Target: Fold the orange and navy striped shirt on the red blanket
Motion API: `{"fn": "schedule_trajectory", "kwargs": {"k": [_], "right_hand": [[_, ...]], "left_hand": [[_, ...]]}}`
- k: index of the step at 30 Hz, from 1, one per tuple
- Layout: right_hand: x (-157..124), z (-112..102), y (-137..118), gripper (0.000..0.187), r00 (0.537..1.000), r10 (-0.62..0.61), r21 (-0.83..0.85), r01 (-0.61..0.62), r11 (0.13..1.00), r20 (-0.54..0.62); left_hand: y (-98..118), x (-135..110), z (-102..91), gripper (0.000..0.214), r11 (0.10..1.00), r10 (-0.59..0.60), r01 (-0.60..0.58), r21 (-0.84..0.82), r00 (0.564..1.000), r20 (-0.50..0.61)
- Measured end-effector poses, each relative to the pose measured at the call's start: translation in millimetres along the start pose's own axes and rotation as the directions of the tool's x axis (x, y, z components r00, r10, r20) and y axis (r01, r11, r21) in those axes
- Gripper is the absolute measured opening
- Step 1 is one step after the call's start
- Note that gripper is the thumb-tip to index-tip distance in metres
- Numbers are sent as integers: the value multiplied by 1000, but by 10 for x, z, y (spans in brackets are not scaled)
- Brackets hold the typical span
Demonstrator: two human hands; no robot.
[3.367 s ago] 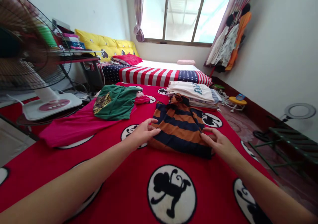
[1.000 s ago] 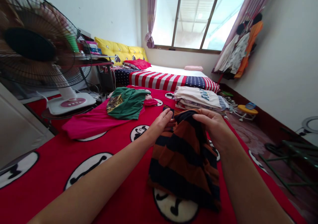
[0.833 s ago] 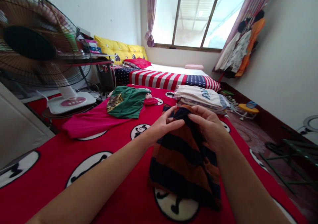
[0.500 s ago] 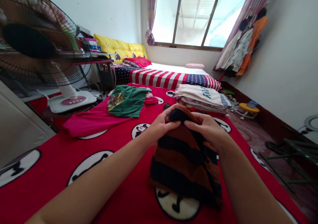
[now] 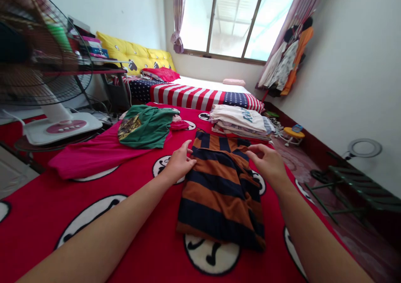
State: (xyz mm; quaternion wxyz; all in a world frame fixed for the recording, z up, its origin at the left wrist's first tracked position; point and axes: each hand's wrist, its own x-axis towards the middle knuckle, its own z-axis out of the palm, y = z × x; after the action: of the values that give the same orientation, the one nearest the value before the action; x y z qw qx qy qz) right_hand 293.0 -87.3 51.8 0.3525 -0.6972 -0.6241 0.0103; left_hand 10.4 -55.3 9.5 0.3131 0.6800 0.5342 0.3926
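A shirt [image 5: 216, 189] with orange-brown and dark navy stripes lies partly folded on the red blanket [image 5: 147, 224]. Its upper part is turned over, and the right side is creased. My left hand [image 5: 179, 164] is at the shirt's upper left edge, thumb and fingers apart and nothing gripped. On the opposite side, my right hand [image 5: 268, 164] hovers by the upper right edge with curved, separated fingers. Just beyond the shirt sits a stack of folded clothes [image 5: 241, 120], a white top uppermost.
A green shirt [image 5: 150, 126] lies over a pink garment [image 5: 94, 157] on the left. A standing fan [image 5: 62, 126] is at far left. Behind the blanket is a bed with a flag-pattern cover [image 5: 188, 95]. A green metal rack [image 5: 360, 182] stands on the floor at right.
Both hands have let go of the shirt's bunched upper edge and moved apart, one to each side. The shirt now lies flatter, and the view has turned slightly right.
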Motion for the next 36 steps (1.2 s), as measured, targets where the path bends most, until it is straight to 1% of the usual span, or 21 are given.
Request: {"fn": "schedule_trajectory", "kwargs": {"k": [2,3,4,5,7,8,10,12,13,14,17,19,21,22,25,27,29,31,33,34,36], "right_hand": [[-161,-150,216,27,996,84,-107,-80,991,38],[-235,-207,287,30,988,124,-112,-114,987,92],[-301,-248,327,34,972,157,-81,-145,986,175],[-356,-272,338,37,945,170,-18,-172,985,278],[-434,-280,290,41,867,127,141,-220,965,482],[-460,-271,247,42,825,86,202,-236,951,558],[-489,-255,166,40,765,10,266,-237,934,644],[-498,-277,136,28,737,-27,291,-233,928,675],[-496,-310,146,25,736,-31,310,-246,919,677],[-491,-359,168,23,746,-34,343,-264,901,665],[-468,-557,264,24,821,-67,517,-291,805,567],[-460,-677,304,23,872,-102,626,-258,736,479],[-462,-747,307,21,901,-129,689,-217,692,414],[-465,-760,298,19,911,-134,706,-201,679,389],[-466,-721,260,17,957,-111,755,-137,642,268],[-454,-643,239,16,990,-32,789,-89,608,136],[-439,-534,211,17,996,83,819,-67,570,23],[-432,-413,161,21,990,144,839,-87,537,11],[-441,-306,81,30,992,110,849,-112,516,65],[-452,-265,32,35,993,72,849,-120,515,97],[-484,-215,-71,40,991,8,844,-119,523,134]], "left_hand": [[45,8,16,66,982,139,-131,134,989,-57],[103,5,35,58,962,219,-204,181,974,-67],[177,0,64,50,939,291,-274,207,955,-58],[262,-7,105,44,917,351,-336,213,936,-33],[442,-20,220,37,877,442,-443,185,896,49],[528,-22,292,37,853,480,-490,180,872,99],[679,-15,448,41,790,533,-576,211,815,228],[790,11,603,46,715,538,-647,266,752,382],[827,29,673,49,679,524,-676,284,719,457],[854,48,736,53,651,506,-703,287,684,526],[882,106,875,67,617,451,-750,239,585,674],[885,135,924,72,629,439,-752,198,554,708],[893,160,934,69,653,451,-740,164,553,701],[899,173,923,62,667,455,-729,155,563,690],[925,216,812,29,727,450,-671,145,625,638],[948,234,678,13,800,455,-597,64,672,585],[986,225,520,19,867,461,-488,-104,705,538],[1042,189,371,27,886,462,-357,-297,732,500],[1108,141,263,31,847,470,-255,-466,770,432],[1140,118,228,32,812,474,-228,-537,795,379],[1191,85,194,33,747,472,-228,-625,844,256]]}}
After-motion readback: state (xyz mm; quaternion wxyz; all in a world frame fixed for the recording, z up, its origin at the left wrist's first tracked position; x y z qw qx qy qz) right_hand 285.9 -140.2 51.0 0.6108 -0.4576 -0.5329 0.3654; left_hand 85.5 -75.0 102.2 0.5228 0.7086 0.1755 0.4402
